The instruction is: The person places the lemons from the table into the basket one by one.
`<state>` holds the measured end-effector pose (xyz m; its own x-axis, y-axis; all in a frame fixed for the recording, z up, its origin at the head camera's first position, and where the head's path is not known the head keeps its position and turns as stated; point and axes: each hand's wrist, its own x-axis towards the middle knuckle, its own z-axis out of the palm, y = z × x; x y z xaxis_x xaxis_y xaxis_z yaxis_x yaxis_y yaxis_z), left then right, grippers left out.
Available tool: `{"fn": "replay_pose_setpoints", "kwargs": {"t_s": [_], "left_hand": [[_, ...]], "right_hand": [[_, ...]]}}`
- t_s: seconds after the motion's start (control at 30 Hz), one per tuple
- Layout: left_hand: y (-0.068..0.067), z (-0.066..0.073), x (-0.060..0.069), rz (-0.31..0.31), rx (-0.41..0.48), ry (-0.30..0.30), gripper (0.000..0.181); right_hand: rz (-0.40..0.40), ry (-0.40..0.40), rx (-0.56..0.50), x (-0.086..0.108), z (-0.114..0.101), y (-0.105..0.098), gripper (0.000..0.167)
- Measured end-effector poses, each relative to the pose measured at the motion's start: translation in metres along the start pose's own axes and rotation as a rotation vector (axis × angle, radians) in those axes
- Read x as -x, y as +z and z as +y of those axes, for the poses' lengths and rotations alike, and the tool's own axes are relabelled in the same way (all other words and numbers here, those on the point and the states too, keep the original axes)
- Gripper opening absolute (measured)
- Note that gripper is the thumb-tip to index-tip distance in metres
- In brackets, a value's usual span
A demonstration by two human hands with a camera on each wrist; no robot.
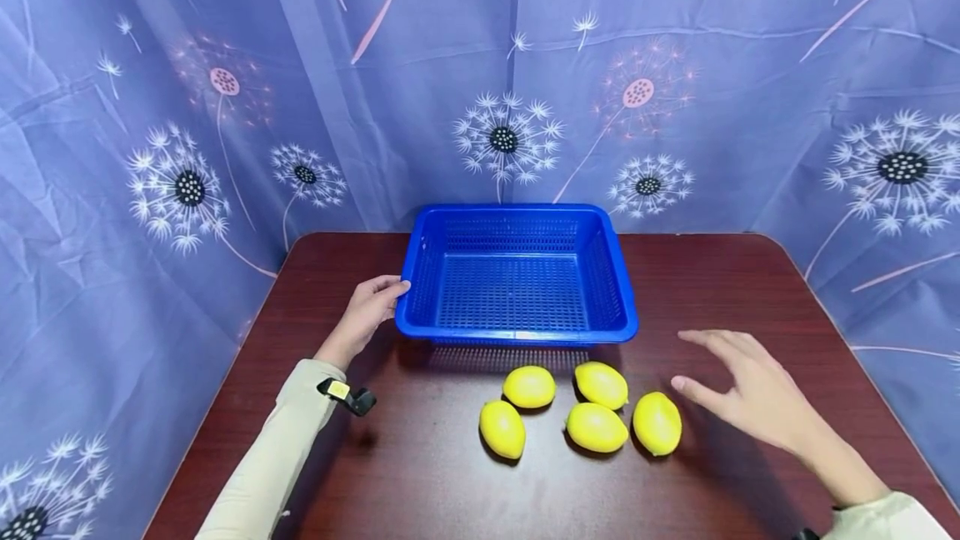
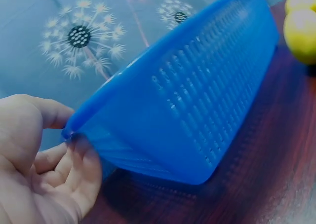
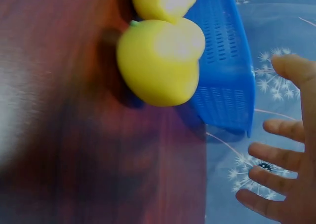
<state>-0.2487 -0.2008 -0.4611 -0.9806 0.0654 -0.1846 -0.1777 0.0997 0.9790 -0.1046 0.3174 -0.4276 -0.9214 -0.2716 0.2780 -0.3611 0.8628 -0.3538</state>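
Observation:
A blue plastic basket (image 1: 517, 335) with perforated walls stands toward the back of the table, with nothing inside it. My left hand (image 1: 366, 313) pinches its left rim, thumb on top and fingers curled beneath, as the left wrist view shows on the basket wall (image 2: 163, 110). Several yellow lemons lie in front of the basket, among them a rightmost lemon (image 1: 657, 424) and a leftmost lemon (image 1: 502, 430). To the right of them hovers my right hand (image 1: 750, 390), fingers spread and holding nothing. A lemon (image 3: 160, 61) appears large in the right wrist view, apart from the fingers.
The dark reddish-brown table (image 1: 420, 482) has rounded back corners. A blue curtain (image 1: 420, 107) with dandelion prints hangs behind it and along both sides. A black strap (image 1: 347, 395) sits on the left wrist over a pale sleeve.

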Motion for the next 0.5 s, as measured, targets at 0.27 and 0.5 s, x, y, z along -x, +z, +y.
{"fn": "replay_pose_setpoints", "kwargs": {"t_s": [0.27, 0.5], "left_hand": [[-0.002, -0.003, 0.000, -0.034, 0.188, -0.029, 0.036], [0.001, -0.006, -0.001, -0.040, 0.238, -0.040, 0.030]], "right_hand": [[-0.100, -0.138, 0.037, 0.017, 0.001, 0.013, 0.073], [-0.214, -0.169, 0.014, 0.023, 0.003, 0.023, 0.076]]}}
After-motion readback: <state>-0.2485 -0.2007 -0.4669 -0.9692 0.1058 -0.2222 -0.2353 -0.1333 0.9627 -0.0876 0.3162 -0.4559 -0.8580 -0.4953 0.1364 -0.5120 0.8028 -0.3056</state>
